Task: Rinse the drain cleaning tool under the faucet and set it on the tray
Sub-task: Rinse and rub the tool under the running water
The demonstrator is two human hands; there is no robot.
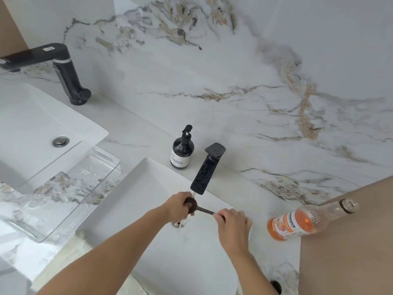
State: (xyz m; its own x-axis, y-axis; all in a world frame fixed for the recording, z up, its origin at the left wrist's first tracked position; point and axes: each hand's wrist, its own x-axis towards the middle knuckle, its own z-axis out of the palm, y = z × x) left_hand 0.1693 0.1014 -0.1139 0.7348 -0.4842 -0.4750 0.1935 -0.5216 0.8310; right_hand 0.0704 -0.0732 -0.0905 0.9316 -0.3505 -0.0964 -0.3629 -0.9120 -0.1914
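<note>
The tool [198, 208] is dark, with a round, rough-looking head and a thin straight handle. It is held over the basin [148, 188] of the near sink, directly below the spout of the black faucet [205, 171]. A thin stream of water falls from the spout onto the head. The long axis runs roughly level across the view: the head points to the person's left and slightly away, and the handle points to the right and slightly toward the person. The left hand [177, 206] has its fingers curled closed around the head. The right hand [231, 220] has its fingers pinched closed on the handle end. The hands partly cover both ends of the tool, so only the head edge and the middle of the handle show. A clear tray [102, 158] stands on the worktop [244, 158] to the left of the basin, well apart from the tool. A dark pump bottle [182, 153] stands just beside the faucet base. An orange bottle [302, 222] lies on its side to the right.
</note>
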